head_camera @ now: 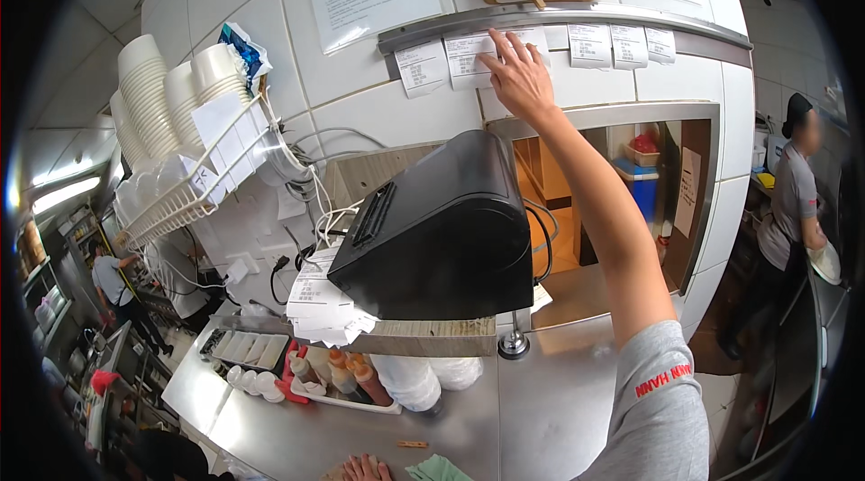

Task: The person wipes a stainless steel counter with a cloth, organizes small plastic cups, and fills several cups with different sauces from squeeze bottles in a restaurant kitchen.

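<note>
My right hand [519, 72] reaches up to a steel ticket rail [696, 35] on the tiled wall. Its fingers are spread and touch a printed paper slip [466, 62] hanging there. Another slip [422, 69] hangs to the left, and several more [589, 47] hang to the right. Below the rail, a black printer-like machine [446, 231] sits on a wood-patterned shelf [432, 338]. At the bottom edge, my left hand [363, 469] lies partly cut off, fingers extended over a brownish thing I cannot identify. Beside it are a wooden clothespin [412, 444] and a green cloth [438, 469].
A wire rack [182, 200] holds stacked white tubs [145, 89]. Loose slips [324, 298] are piled at the shelf's left. Sauce bottles [368, 380] stand in a tray on the steel counter [304, 430]. A pass-through window [706, 143] is behind my right arm. Co-workers [787, 197] stand at both sides.
</note>
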Demonstrator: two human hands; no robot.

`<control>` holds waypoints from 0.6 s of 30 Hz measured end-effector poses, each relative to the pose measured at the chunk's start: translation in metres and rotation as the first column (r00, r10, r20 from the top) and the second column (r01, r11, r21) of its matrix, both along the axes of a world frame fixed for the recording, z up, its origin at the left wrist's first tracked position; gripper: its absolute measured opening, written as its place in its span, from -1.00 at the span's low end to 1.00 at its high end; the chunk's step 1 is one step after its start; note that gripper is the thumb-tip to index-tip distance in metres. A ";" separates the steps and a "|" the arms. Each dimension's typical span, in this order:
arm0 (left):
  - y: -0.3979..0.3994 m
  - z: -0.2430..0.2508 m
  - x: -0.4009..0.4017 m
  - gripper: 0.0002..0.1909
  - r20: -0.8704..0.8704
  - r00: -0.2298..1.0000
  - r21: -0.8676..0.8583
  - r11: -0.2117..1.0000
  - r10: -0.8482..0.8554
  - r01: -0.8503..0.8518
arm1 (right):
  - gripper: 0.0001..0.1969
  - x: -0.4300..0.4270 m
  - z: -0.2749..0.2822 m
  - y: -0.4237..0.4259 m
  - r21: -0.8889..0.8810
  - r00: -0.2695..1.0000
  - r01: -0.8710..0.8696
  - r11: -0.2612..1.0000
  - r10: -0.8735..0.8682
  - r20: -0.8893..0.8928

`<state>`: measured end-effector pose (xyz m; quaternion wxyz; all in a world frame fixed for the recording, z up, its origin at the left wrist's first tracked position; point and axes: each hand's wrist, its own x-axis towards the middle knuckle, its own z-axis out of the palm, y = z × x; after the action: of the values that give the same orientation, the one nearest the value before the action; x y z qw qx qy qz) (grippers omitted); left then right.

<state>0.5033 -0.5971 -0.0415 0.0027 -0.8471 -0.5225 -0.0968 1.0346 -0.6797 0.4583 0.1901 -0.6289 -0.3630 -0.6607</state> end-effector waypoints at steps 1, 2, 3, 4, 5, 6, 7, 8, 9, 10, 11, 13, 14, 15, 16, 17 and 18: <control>0.001 -0.001 0.000 -0.45 -0.001 1.000 0.002 1.000 -0.004 0.004 | -0.64 -0.001 0.000 -0.001 -0.035 0.998 0.056 0.998 -0.057 -0.018; 0.001 -0.001 -0.001 -0.45 -0.001 1.000 0.008 1.000 -0.005 0.005 | -0.64 -0.001 0.000 -0.002 -0.032 0.998 0.060 0.998 -0.061 -0.019; 0.000 0.000 0.000 -0.45 -0.001 1.000 0.014 1.000 -0.004 0.004 | -0.65 -0.002 0.000 -0.003 -0.020 0.997 0.067 0.998 -0.068 -0.037; 0.000 0.001 0.001 -0.45 -0.002 1.000 0.016 1.000 -0.008 0.008 | -0.65 -0.002 0.000 -0.003 -0.008 0.996 0.074 0.997 -0.074 -0.054; -0.002 0.004 0.001 -0.46 0.003 1.000 0.019 1.000 -0.006 0.006 | -0.65 -0.003 0.000 -0.003 -0.007 0.995 0.077 0.997 -0.077 -0.056; -0.003 0.006 0.003 -0.46 0.009 1.000 0.021 1.000 -0.005 0.004 | -0.65 -0.002 -0.001 -0.003 -0.006 0.995 0.076 0.997 -0.076 -0.057; -0.003 0.006 0.003 -0.46 0.009 1.000 0.022 1.000 -0.008 0.008 | -0.65 0.000 -0.002 -0.003 -0.004 0.995 0.075 0.997 -0.075 -0.059; -0.002 0.006 0.003 -0.46 0.006 1.000 0.022 1.000 -0.014 0.014 | -0.65 0.001 -0.002 -0.004 -0.003 0.995 0.078 0.997 -0.078 -0.059; -0.003 0.006 0.002 -0.46 0.003 1.000 0.023 1.000 -0.018 0.018 | -0.65 0.002 -0.001 -0.005 -0.028 0.995 0.043 0.999 -0.045 -0.086; -0.002 0.004 0.002 -0.46 0.002 1.000 0.024 1.000 -0.018 0.018 | -0.64 0.004 -0.001 -0.005 -0.051 0.993 0.006 0.999 -0.012 -0.114; 0.000 0.000 0.001 -0.47 0.005 1.000 0.029 1.000 -0.012 0.012 | -0.64 0.005 -0.002 -0.005 -0.049 0.993 0.006 0.999 -0.012 -0.115; 0.002 -0.005 -0.001 -0.47 0.011 1.000 0.037 0.999 -0.004 0.004 | -0.61 0.009 -0.003 -0.008 0.016 0.999 -0.035 0.999 0.036 -0.033; 0.003 -0.007 -0.002 -0.47 0.010 1.000 0.045 0.999 -0.010 0.010 | -0.61 0.013 -0.002 -0.011 0.018 0.999 -0.037 0.999 0.038 -0.032; 0.004 -0.008 -0.002 -0.48 0.009 1.000 0.053 0.998 -0.017 0.017 | -0.59 0.017 0.000 -0.017 0.123 0.995 -0.053 0.991 0.064 -0.081; 0.003 -0.008 -0.002 -0.48 0.010 1.000 0.055 0.998 -0.018 0.017 | -0.57 0.024 0.002 -0.024 0.227 0.988 -0.062 0.972 0.093 -0.127; 0.001 -0.008 -0.002 -0.48 0.014 1.000 0.070 0.998 -0.010 0.009 | -0.57 0.032 0.004 -0.032 0.228 0.988 -0.062 0.972 0.093 -0.127; 0.000 -0.007 0.000 -0.48 0.019 1.000 0.084 0.996 -0.012 0.010 | -0.55 0.046 0.006 -0.045 0.330 0.983 0.029 0.943 0.033 -0.183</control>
<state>0.5034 -0.5968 -0.0490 0.0326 -0.8482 -0.5132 -0.1271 1.0807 -0.7245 0.4639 0.3270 -0.6466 -0.2280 -0.6504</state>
